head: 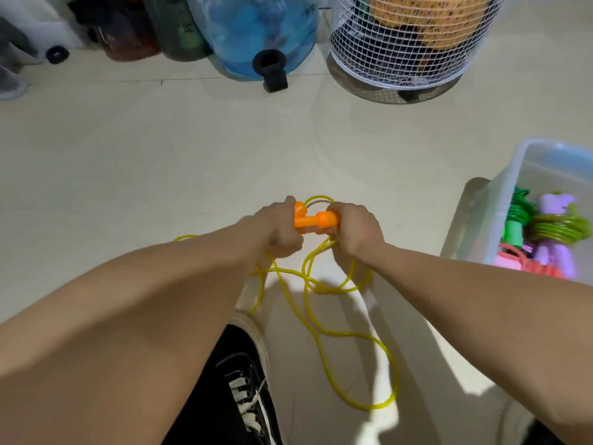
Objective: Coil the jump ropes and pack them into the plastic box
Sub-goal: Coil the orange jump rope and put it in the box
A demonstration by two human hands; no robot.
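A yellow jump rope [349,335] trails in loose loops over the floor below my hands. Its two orange handles [316,222] are held together at mid-frame. My left hand [279,226] grips one handle, which points upward. My right hand [356,229] grips the other handle, which lies crosswise, with strands of the rope running under its fingers. A small loop of rope arches above the handles. The clear plastic box [500,194] stands on the floor at the right, holding a coiled green rope [558,231] and purple and pink ropes.
A white wire basket [407,43] with a large orange ball stands at the back right. A blue transparent bag [253,33] and dark bags line the back wall. My black sneaker [247,390] is on the floor below my hands.
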